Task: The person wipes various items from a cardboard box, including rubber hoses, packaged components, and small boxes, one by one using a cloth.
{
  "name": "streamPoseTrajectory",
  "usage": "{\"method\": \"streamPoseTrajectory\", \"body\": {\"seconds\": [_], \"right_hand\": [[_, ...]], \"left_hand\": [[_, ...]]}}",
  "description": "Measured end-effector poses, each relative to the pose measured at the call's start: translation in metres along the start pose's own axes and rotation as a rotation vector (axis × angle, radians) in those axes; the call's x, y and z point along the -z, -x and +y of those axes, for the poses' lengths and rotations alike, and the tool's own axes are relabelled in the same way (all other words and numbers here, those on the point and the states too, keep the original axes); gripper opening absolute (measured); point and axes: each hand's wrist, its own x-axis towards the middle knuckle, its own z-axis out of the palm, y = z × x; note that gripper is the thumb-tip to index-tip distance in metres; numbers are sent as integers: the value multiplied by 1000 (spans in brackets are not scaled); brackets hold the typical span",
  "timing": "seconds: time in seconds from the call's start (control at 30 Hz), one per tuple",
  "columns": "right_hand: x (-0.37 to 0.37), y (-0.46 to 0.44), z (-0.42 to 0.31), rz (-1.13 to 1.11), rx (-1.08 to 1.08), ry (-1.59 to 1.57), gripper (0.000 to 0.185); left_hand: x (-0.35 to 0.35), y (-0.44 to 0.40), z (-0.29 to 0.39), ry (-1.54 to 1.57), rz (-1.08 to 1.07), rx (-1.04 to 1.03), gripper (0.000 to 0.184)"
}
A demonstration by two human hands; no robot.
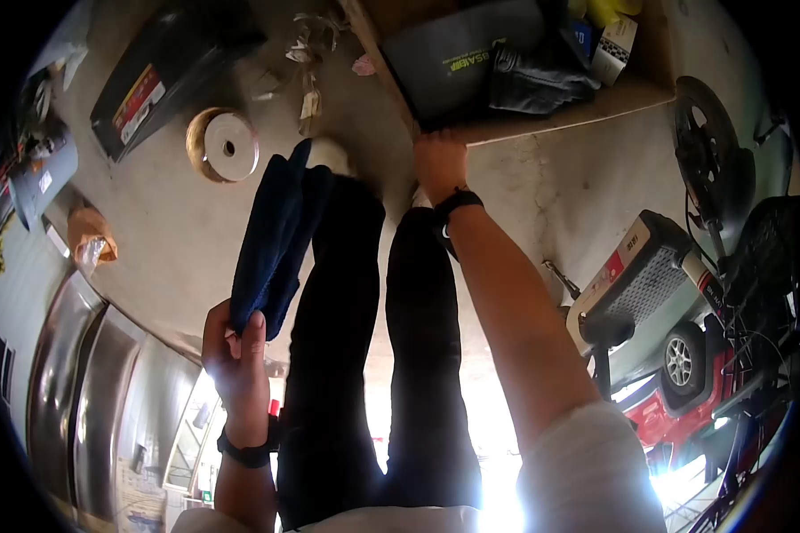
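My left hand (240, 355) is closed on one end of a folded dark blue cloth (280, 235), with the thumb on its near side. The cloth hangs lengthwise beside my left leg, clear of the box. My right hand (440, 164) grips the near edge of an open cardboard box (542, 126); its fingertips are hidden over the rim. Inside the box lie a dark grey bag (462, 58) with green lettering, a folded dark grey cloth (538, 82) and a small white carton (613, 49).
On the concrete floor at left are a black plastic container (164, 67), a tape-like roll (227, 147) and a brown paper bag (91, 235). To the right stand a grey-and-white child seat or similar part (636, 280), a bicycle wheel (707, 133) and a red vehicle (684, 409).
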Motion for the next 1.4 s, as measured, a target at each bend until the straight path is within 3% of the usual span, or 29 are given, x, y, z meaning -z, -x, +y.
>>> {"method": "streamPoseTrajectory", "body": {"seconds": [0.27, 0.37, 0.4, 0.73, 0.9, 1.0, 1.1, 1.17, 1.2, 1.23, 1.3, 1.33, 1.4], "right_hand": [[-34, 54, -62, 24, 41, 18, 12], [-40, 61, -103, -68, 50, -58, 11], [-40, 63, -117, 3, 60, -32, 10], [-75, 97, -250, -216, 272, -98, 12], [-90, 123, -272, -334, 316, -173, 15], [-55, 140, -272, -194, 95, -468, 25], [0, 146, -260, -554, -200, -1482, 46], [49, 156, -248, -767, -661, -2013, 60], [72, 157, -237, -841, -448, -2234, 62], [93, 160, -225, -864, -453, -2457, 54], [121, 164, -206, -811, -518, -2270, 46], [132, 165, -194, -758, -554, -2248, 44], [148, 165, -170, -662, -622, -2197, 41]], "left_hand": [[4, 21, -68, 77, -49, -60, 25], [20, 36, -83, 26, -43, -17, 27], [25, 38, -91, 25, -22, -25, 28], [92, 30, -144, 26, 92, -1, 20], [102, 31, -155, 139, 123, 109, 18], [97, 37, -156, 183, 127, 125, 16], [96, 50, -139, 124, 29, 165, 16], [93, 58, -131, 78, -106, 64, 14], [91, 61, -123, -20, -165, -39, 11], [87, 64, -119, -28, -234, -195, 11], [76, 72, -112, -16, -361, -383, 15], [73, 80, -110, 3, -388, -384, 25], [71, 90, -104, -39, -278, -369, 34]]}}
